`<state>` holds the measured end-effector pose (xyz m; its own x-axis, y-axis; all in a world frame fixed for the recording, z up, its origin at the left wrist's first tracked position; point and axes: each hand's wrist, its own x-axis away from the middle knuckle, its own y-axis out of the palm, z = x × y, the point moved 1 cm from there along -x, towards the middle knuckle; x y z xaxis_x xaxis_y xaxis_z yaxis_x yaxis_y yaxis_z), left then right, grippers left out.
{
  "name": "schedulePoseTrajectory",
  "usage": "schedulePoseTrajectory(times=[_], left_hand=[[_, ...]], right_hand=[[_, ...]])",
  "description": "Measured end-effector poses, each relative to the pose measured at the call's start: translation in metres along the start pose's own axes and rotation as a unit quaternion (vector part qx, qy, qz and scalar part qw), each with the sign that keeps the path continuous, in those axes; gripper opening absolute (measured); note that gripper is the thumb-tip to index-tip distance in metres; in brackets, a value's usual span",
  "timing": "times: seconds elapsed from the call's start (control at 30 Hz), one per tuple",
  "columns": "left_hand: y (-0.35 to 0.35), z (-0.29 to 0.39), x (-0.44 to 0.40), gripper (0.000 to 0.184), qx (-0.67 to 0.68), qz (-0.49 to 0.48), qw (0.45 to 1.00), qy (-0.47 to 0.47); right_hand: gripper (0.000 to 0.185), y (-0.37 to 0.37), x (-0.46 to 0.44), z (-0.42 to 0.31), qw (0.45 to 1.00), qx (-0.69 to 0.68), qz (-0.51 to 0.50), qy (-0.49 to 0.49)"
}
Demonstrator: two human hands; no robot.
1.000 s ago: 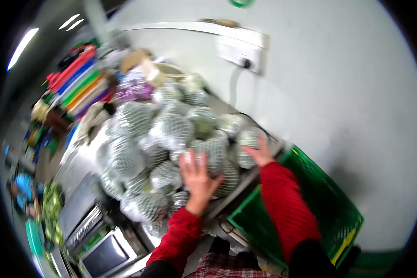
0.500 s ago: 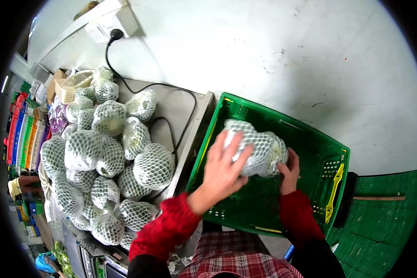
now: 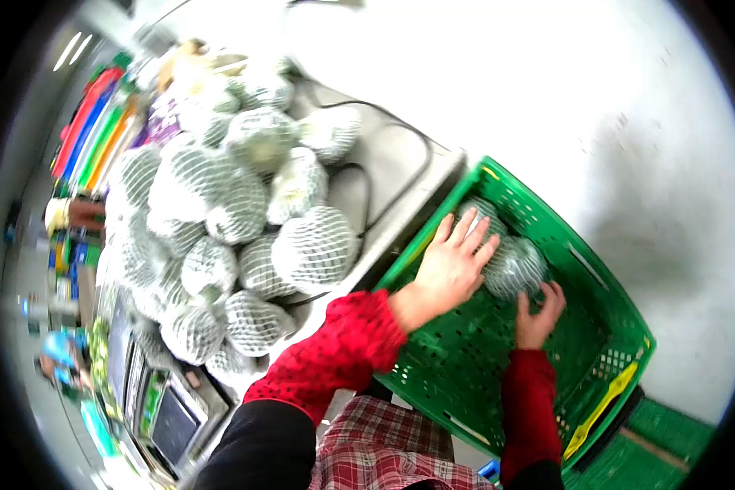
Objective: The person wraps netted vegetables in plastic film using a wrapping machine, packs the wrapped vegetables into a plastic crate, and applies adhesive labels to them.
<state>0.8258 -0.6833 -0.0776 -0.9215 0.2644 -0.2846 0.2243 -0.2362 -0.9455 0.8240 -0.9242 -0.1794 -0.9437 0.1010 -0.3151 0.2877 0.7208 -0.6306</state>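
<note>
Two round pieces of green produce in white foam netting, a nearer one [image 3: 514,268] and a farther one [image 3: 475,214], sit at the far end of a green plastic crate [image 3: 621,306]. My left hand [image 3: 453,265] lies over their left side with its fingers spread. Against the near edge of the closer piece is my right hand [image 3: 541,317], thumb and fingers apart. Both hands are inside the crate, in red sleeves. The netting and blur hide the exact kind of produce.
Left of the crate, a metal table [image 3: 400,184] carries a pile of netted produce [image 3: 314,249] and a black cable [image 3: 420,139]. A white wall [image 3: 547,90] rises behind. Colourful stacked crates [image 3: 98,131] and a person [image 3: 61,351] appear at far left.
The netted produce has gone from mid-air between both hands down to the crate's far end. My fingers have loosened around it. The view has turned and shifted.
</note>
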Motion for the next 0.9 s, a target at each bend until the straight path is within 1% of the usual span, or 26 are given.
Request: schedulePoseTrajectory(times=[0.03, 0.1, 0.13, 0.17, 0.23, 0.27, 0.3, 0.33, 0.37, 0.4, 0.43, 0.5, 0.53, 0.57, 0.6, 0.63, 0.67, 0.7, 0.73, 0.77, 0.8, 0.83, 0.87, 0.9], left_hand=[[-0.035, -0.006, 0.015, 0.075, 0.048, 0.038, 0.998, -0.024], [-0.085, -0.050, 0.060, 0.079, 0.007, 0.144, 0.982, -0.123], [-0.109, -0.069, 0.080, 0.082, -0.059, 0.116, 0.977, -0.170], [-0.130, -0.087, 0.100, 0.084, -0.123, 0.091, 0.964, -0.219], [-0.142, -0.115, 0.132, 0.084, -0.103, 0.064, 0.952, -0.281], [-0.149, -0.126, 0.140, 0.079, -0.076, 0.065, 0.958, -0.270], [-0.155, -0.138, 0.139, 0.074, -0.030, 0.115, 0.961, -0.251], [-0.161, -0.147, 0.129, 0.073, 0.005, 0.143, 0.953, -0.266], [-0.165, -0.155, 0.112, 0.071, 0.041, 0.170, 0.944, -0.280], [-0.156, -0.171, 0.098, 0.069, 0.013, 0.150, 0.956, -0.253], [-0.139, -0.187, 0.085, 0.072, -0.031, 0.124, 0.957, -0.262], [-0.123, -0.209, 0.060, 0.085, -0.055, -0.062, 0.931, -0.355], [-0.128, -0.215, 0.055, 0.093, -0.006, -0.095, 0.911, -0.402], [-0.130, -0.221, 0.049, 0.100, 0.051, -0.141, 0.890, -0.431], [-0.121, -0.216, 0.049, 0.105, 0.023, -0.103, 0.914, -0.393], [-0.107, -0.214, 0.057, 0.111, -0.001, -0.064, 0.932, -0.357], [-0.069, -0.223, 0.066, 0.115, -0.167, -0.058, 0.925, -0.337], [-0.068, -0.208, 0.059, 0.116, -0.193, -0.083, 0.913, -0.349], [-0.071, -0.213, 0.059, 0.117, -0.177, -0.067, 0.912, -0.365], [-0.070, -0.218, 0.062, 0.117, -0.162, -0.050, 0.908, -0.384], [-0.072, -0.231, 0.069, 0.115, -0.140, -0.021, 0.922, -0.361], [-0.074, -0.237, 0.074, 0.114, -0.117, 0.008, 0.934, -0.338], [-0.088, -0.233, 0.072, 0.108, -0.061, 0.031, 0.927, -0.368], [-0.102, -0.223, 0.068, 0.100, -0.046, 0.075, 0.924, -0.373]], right_hand=[[0.046, -0.006, -0.007, -0.027, 0.999, -0.041, 0.001, 0.014], [0.051, 0.003, -0.020, -0.115, 0.978, -0.183, -0.075, -0.069], [0.058, 0.017, -0.024, -0.159, 0.958, -0.198, -0.136, -0.154], [0.067, 0.035, -0.024, -0.202, 0.927, -0.210, -0.195, -0.242], [0.091, 0.074, -0.004, -0.269, 0.900, -0.159, -0.305, -0.269], [0.098, 0.105, 0.016, -0.284, 0.899, -0.142, -0.320, -0.264], [0.106, 0.132, 0.033, -0.292, 0.898, -0.123, -0.336, -0.255], [0.110, 0.139, 0.037, -0.302, 0.905, -0.092, -0.327, -0.257], [0.108, 0.147, 0.036, -0.303, 0.907, -0.110, -0.334, -0.232], [0.106, 0.148, 0.034, -0.305, 0.905, -0.114, -0.344, -0.224], [0.105, 0.147, 0.030, -0.301, 0.903, -0.114, -0.354, -0.216], [0.102, 0.142, 0.023, -0.288, 0.898, -0.229, -0.327, -0.186], [0.103, 0.137, 0.024, -0.284, 0.867, -0.332, -0.354, -0.109], [0.104, 0.126, 0.026, -0.278, 0.832, -0.425, -0.357, -0.020], [0.107, 0.101, 0.026, -0.276, 0.782, -0.519, -0.345, 0.025], [0.111, 0.072, 0.020, -0.270, 0.783, -0.518, -0.342, 0.026], [0.112, 0.041, 0.018, -0.254, 0.792, -0.523, -0.309, 0.056], [0.113, 0.012, 0.019, -0.236, 0.796, -0.531, -0.279, 0.077], [0.115, -0.003, 0.016, -0.211, 0.831, -0.499, -0.236, 0.067], [0.115, -0.021, 0.014, -0.173, 0.886, -0.427, -0.176, 0.029], [0.113, -0.040, 0.013, -0.139, 0.896, -0.418, -0.133, 0.062], [0.108, -0.067, 0.007, -0.115, 0.942, -0.318, -0.092, 0.056], [0.105, -0.086, 0.006, -0.079, 0.969, -0.237, -0.062, 0.039], [0.102, -0.105, 0.008, -0.039, 0.993, -0.110, -0.046, 0.006]])
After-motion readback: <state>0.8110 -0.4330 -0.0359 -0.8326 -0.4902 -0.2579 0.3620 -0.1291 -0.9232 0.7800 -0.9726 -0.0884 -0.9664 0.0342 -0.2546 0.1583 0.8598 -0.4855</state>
